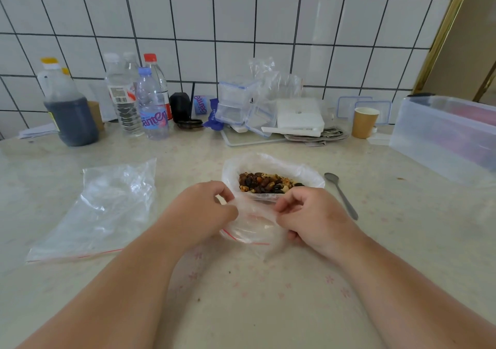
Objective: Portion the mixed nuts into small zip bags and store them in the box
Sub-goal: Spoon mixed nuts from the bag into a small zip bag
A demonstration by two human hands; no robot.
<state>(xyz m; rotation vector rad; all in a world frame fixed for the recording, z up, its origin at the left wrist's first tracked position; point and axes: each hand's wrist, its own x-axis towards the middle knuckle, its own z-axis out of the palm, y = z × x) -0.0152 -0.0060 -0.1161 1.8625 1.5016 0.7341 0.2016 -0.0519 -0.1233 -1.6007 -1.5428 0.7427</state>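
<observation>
Near the middle of the table (268,308), both hands work on one small zip bag (252,225). The left hand (204,209) pinches its left part and the right hand (314,217) pinches its right part, fingers curled on the thin plastic, so the bag's mouth w/ the red zip line runs approx. left to right between them. It looks empty; my guess is they are opening it.

The mixed nuts (268,183) lie in an open plastic bag (271,166) just behind the zip bag, toward the far edge. The spoon (342,195) lies right of the nuts, handle pointing to the near edge, so the right hand is nearer for scooping. The storage box (442,139) stands at the far right corner. More zip bags (99,214) lie flat by the left edge.
</observation>
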